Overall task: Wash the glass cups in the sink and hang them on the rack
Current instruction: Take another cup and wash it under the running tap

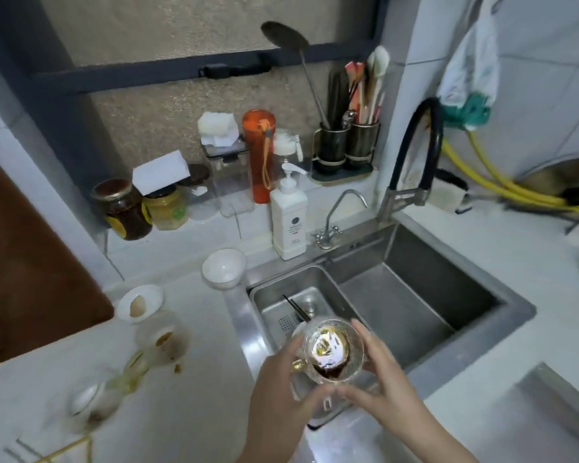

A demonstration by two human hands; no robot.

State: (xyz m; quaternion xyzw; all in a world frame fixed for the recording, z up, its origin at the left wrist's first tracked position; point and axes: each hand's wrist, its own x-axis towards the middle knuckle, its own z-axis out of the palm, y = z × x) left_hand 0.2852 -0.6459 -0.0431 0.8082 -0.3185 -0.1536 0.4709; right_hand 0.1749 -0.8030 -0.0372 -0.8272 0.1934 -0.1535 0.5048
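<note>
A clear glass cup (331, 350) with a gold handle and dark brown liquid at its bottom is held over the near edge of the steel sink (448, 262). My left hand (281, 389) grips its left side by the handle. My right hand (381, 382) cups its right side. More glass cups with gold trim stand blurred on the counter at lower left (161, 342), (94, 402). A gold wire rack (64, 452) shows only partly at the bottom left edge.
Dark chopsticks (296, 309) lie in the small left basin. A white bowl (224, 267) and a small white dish (141, 304) sit left of the sink. A soap pump bottle (288, 218), two faucets (411, 155), jars and a utensil holder line the back ledge.
</note>
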